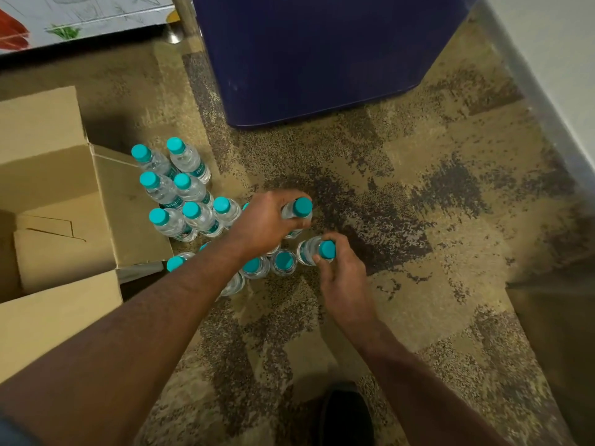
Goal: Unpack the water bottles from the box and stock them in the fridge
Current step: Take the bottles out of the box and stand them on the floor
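While the fingers point(283, 196) of the left hand point(267, 222) curl round the shoulder of an upright bottle point(297, 210), the thumb closes on its near side, so the teal cap stands clear above the grip. Just beside it, the fingers point(338, 244) and thumb of the right hand point(343, 278) pinch a tilted bottle point(309, 251) right at its cap, with the cap end leaning toward the right. The two held bottles sit close together; whether either base touches the floor is hidden by the hands.

Under and behind the left wrist stand more bottles point(190, 191), all clear with teal caps, grouped on the carpet point(418, 220). Two of them point(283, 262) stand just beside the tilted bottle, and others are partly covered by the left forearm. The group runs back along the side of an open cardboard box point(64, 188), whose flaps are folded outward at the left; its inside is in shadow.

Beyond the hands, well apart from the bottles, stands what looks like the dark blue fridge point(322, 59), its door closed. A dark shoe point(346, 416) shows at the bottom edge, between the two forearms.
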